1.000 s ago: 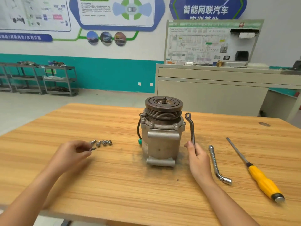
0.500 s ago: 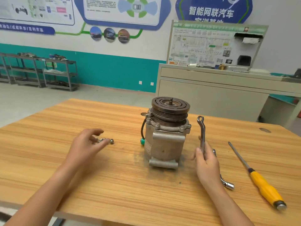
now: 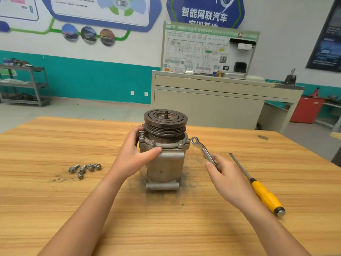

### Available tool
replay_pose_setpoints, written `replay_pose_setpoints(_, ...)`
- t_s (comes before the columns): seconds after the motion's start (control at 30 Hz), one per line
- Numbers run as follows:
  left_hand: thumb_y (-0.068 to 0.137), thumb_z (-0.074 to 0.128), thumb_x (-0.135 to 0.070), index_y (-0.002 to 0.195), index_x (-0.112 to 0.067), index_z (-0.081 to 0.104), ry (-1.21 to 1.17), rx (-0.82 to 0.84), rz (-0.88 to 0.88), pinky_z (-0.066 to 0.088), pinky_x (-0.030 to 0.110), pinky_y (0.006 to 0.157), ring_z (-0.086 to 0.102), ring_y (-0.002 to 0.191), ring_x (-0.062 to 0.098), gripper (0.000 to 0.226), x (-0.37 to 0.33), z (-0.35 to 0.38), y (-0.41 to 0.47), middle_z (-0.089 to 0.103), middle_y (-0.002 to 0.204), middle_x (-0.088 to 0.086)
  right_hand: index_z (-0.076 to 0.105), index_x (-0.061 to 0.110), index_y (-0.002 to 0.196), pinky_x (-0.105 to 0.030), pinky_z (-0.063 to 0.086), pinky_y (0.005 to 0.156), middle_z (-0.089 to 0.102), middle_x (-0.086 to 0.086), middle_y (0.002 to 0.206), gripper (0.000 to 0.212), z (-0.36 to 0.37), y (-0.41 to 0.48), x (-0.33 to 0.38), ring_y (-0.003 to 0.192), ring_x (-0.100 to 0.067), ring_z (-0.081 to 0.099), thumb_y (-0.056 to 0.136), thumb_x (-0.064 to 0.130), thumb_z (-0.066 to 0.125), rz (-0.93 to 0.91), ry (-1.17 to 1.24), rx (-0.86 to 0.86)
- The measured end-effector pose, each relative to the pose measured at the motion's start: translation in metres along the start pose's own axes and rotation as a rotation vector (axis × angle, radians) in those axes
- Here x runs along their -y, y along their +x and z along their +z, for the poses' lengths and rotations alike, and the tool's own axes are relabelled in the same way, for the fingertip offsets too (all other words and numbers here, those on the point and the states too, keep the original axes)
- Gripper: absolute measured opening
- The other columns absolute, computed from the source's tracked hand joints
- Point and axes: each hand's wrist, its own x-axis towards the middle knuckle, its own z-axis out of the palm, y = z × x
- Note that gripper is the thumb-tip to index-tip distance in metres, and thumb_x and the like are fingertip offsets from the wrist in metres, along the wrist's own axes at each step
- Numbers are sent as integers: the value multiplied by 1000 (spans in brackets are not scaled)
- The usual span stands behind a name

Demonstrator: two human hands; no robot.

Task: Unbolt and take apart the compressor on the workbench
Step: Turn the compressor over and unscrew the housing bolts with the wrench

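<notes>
Grey cast metal forms the compressor (image 3: 163, 163), stood upright on the worktop (image 3: 55, 209) with a dark grooved pulley (image 3: 165, 126) on top. It is braced by the left hand (image 3: 135, 157), fingers and thumb curled round its flange, likely against turning. A spanner (image 3: 203, 152) is clamped in the right hand's (image 3: 224, 174) fingers, ring end held just beside the flange. Loose bolts (image 3: 83, 168) are laid aside.

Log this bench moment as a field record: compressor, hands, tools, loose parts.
compressor: upright on workbench, pulley on top
left hand: grips compressor's upper body
right hand: holds ring wrench, ring end beside the flange; contact unclear
bolts: loose cluster, left of compressor
screwdriver: yellow handle, lying right of right hand
</notes>
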Motion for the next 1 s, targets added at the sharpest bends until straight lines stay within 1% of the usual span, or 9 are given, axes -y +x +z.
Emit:
replay_pose_setpoints(0.1, 73, 77, -26, 123, -32, 44, 6, -52, 2, 41, 26, 94, 51, 113, 9, 60, 1, 3, -1, 53, 126, -5, 57, 26, 98, -22, 32, 49, 47, 5, 55, 15, -6, 4, 7, 55, -10, 45, 95, 21, 43, -42, -134, -17)
replay_pose_setpoints(0.2, 70, 78, -29, 119, -37, 44, 5, -81, 5, 41, 28, 95, 50, 114, 8, 60, 2, 4, -2, 51, 127, -7, 58, 20, 110, -34, 38, 57, 51, 2, 62, 23, -6, 7, 17, 66, -22, 52, 95, 22, 41, -86, -275, 23)
replay_pose_setpoints(0.3, 70, 78, -28, 118, -38, 44, -5, -85, -11, 43, 34, 99, 50, 115, 10, 60, 0, 5, -2, 51, 126, -7, 51, 26, 123, -34, 39, 60, 59, -4, 75, 31, -6, 10, 23, 74, -29, 53, 96, 22, 39, -100, -420, 20)
replay_pose_setpoints(0.43, 70, 78, -30, 127, -28, 46, 14, -90, -42, 42, 34, 100, 48, 116, 11, 65, -5, 6, -4, 48, 129, -7, 47, 30, 127, -32, 32, 55, 62, -6, 80, 34, -11, 8, 27, 68, -28, 46, 95, 20, 36, -112, -565, -19)
replay_pose_setpoints(0.53, 70, 78, -30, 134, -19, 43, 44, -159, -47, 37, 27, 99, 45, 119, 10, 73, -11, 13, -11, 45, 130, -5, 46, 27, 126, -32, 24, 47, 59, -6, 76, 36, -15, 9, 33, 67, -29, 45, 93, 14, 38, -133, -692, -32)
replay_pose_setpoints(0.67, 71, 78, -29, 134, -18, 39, 54, -263, -35, 31, 22, 94, 39, 117, 4, 76, -19, 29, -24, 38, 131, -7, 40, 20, 131, -28, 14, 40, 31, 2, 57, 46, -17, 13, 43, 62, -26, 37, 88, 3, 40, -166, -864, -22)
replay_pose_setpoints(0.83, 73, 77, -21, 131, -20, 37, -68, -335, -16, 27, 18, 95, 36, 122, 6, 70, -22, 46, -32, 34, 126, -10, 47, 18, 123, -28, 14, 40, 27, 3, 56, 41, -25, 19, 53, 53, -22, 31, 86, 3, 40, -199, -945, 7)
replay_pose_setpoints(0.93, 75, 76, -21, 130, -30, 30, -157, -311, -26, 28, 22, 100, 32, 127, 7, 72, -22, 50, -33, 30, 129, -12, 47, 19, 124, -28, 16, 40, 29, 3, 57, 39, -29, 20, 53, 52, -20, 32, 89, 6, 40, -191, -945, 28)
replay_pose_setpoints(1.0, 73, 76, -26, 134, -30, 26, -167, -292, -22, 27, 34, 110, 28, 132, 10, 79, -20, 51, -33, 28, 134, -11, 48, 20, 124, -27, 17, 40, 30, 3, 57, 37, -29, 19, 51, 47, -15, 28, 90, 8, 39, -182, -929, 37)
